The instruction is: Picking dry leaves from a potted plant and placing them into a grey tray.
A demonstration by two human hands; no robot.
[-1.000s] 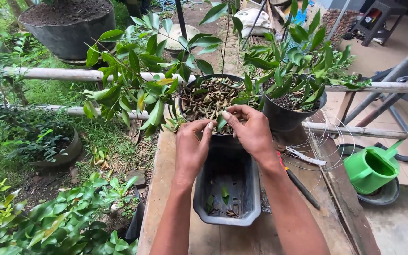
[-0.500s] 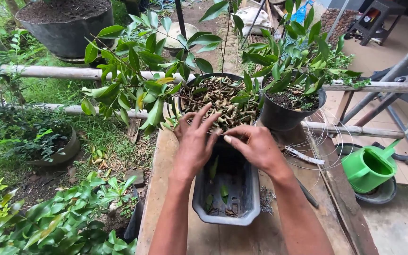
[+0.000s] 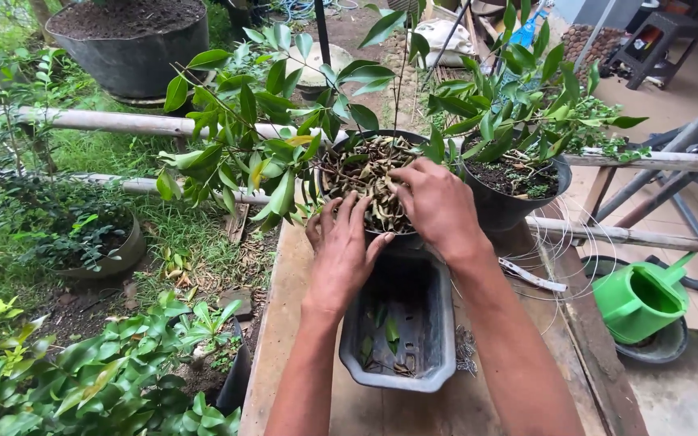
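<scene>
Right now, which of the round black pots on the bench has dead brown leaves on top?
The round black pot under both hands, left of its twin. Dry brown leaves cover it, while the other pot shows dark soil and green shoots.

Outdoor garden, daylight; wooden bench (image 3: 284, 323), bamboo rails (image 3: 107, 121), tiled floor (image 3: 656, 97) right.

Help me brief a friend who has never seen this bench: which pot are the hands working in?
On the wooden bench, past the grey rectangular planter, stand two round black pots. It is the left one, under the right hand, with the left hand at its near rim. Its top is covered in dry curled brown leaves; the other pot shows dark soil.
</scene>
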